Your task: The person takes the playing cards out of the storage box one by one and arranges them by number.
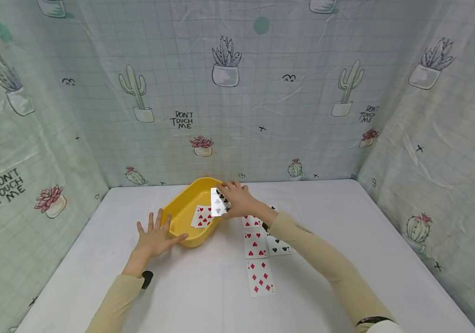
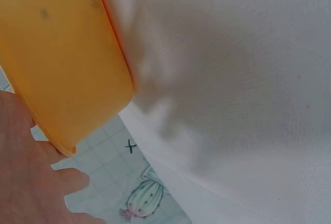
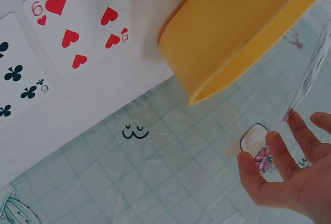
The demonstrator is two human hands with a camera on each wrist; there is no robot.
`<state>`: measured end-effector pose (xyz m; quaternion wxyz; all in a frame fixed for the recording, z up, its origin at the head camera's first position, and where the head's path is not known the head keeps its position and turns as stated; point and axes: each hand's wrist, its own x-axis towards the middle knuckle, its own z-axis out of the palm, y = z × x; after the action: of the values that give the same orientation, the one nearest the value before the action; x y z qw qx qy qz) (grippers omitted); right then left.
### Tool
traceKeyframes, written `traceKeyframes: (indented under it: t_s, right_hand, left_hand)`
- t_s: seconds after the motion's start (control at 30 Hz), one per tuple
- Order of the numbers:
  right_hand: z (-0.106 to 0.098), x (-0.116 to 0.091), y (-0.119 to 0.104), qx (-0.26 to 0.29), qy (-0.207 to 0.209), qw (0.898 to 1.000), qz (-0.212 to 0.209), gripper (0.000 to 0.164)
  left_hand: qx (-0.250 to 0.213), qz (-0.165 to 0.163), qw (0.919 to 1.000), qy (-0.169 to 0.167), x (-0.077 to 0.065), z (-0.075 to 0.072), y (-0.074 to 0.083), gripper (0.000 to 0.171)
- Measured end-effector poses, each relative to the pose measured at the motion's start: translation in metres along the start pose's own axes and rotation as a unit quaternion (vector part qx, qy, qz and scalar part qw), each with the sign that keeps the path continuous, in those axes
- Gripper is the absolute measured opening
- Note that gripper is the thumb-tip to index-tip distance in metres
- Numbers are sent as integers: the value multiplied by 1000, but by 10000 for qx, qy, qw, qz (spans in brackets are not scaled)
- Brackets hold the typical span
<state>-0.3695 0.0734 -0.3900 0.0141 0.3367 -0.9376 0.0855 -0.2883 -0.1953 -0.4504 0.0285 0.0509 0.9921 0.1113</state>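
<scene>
My right hand [image 1: 237, 201] pinches a playing card of clubs [image 1: 217, 204] over the right side of a yellow plastic tub [image 1: 175, 209]. In the right wrist view the card [image 3: 312, 71] is seen nearly edge-on at the fingertips of the hand [image 3: 297, 185]. Inside the tub lie heart cards [image 1: 201, 216], overlapping. My left hand [image 1: 154, 240] has its fingers spread at the tub's near left side, thumb by the near rim. In the left wrist view this hand [image 2: 28, 167] is beside the rim of the tub [image 2: 67, 63].
Right of the tub, face-up cards lie in rows: a seven of diamonds [image 1: 260, 277], a hearts card [image 1: 256, 243], a spades card [image 1: 278, 246], a six of hearts [image 3: 77, 25] and a six of clubs [image 3: 18, 74]. My right forearm covers some. A printed curtain [image 1: 237, 115] hangs behind the white table [image 1: 204, 286].
</scene>
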Motion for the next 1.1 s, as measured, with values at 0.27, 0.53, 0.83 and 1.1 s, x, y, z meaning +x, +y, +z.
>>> traceKeyframes:
  t_s: [0.27, 0.53, 0.83, 1.1]
  right_hand:
    - [-5, -44, 7, 48, 69, 9999, -114, 93]
    - [-5, -91, 21, 45, 186, 9993, -313, 94]
    - [-7, -131, 36, -81, 393, 9987, -309, 92]
    - [-9, -157, 44, -201, 685, 9969, -321, 94]
  left_hand:
    - [10, -71, 9999, -74, -1, 0, 1, 102]
    - [-15, 1, 10000, -13, 0, 0, 0, 102]
    - [-138, 14, 9999, 0, -1, -1, 2, 107]
    - [16, -9, 10000, -53, 1, 2, -1, 102]
